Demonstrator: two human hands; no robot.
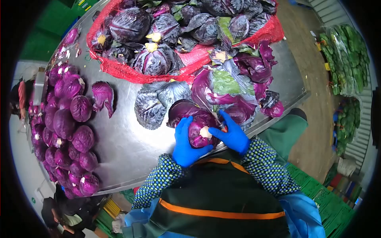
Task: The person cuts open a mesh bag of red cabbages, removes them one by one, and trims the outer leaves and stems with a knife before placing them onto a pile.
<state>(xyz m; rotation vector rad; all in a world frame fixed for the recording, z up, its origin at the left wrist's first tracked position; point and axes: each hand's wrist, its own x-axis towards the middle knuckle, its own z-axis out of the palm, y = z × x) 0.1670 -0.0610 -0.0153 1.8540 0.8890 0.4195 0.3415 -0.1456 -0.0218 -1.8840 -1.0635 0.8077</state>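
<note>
Near the table's front edge, my left hand (pixel 185 143), in a blue glove, is closed round the side of a red cabbage (pixel 197 135). The pale cut stem of the cabbage faces up, and a loosened outer leaf (pixel 183 111) spreads behind it. My right hand (pixel 235 137), gloved too, is closed on a small knife (pixel 224 129); its thumb reaches to the stem. Only part of the reddish handle and the narrow blade show. Beyond both hands lie stripped dark leaves (pixel 151 105) and purple leaves (pixel 238 109).
A red net sack (pixel 119 71) full of untrimmed cabbages spans the back of the metal table (pixel 123 139). Trimmed cabbages (pixel 65 123) are heaped at the left, beside a single loose leaf (pixel 103 97). Green crates (pixel 317 198) stand at lower right; another person (pixel 67 214) is at lower left.
</note>
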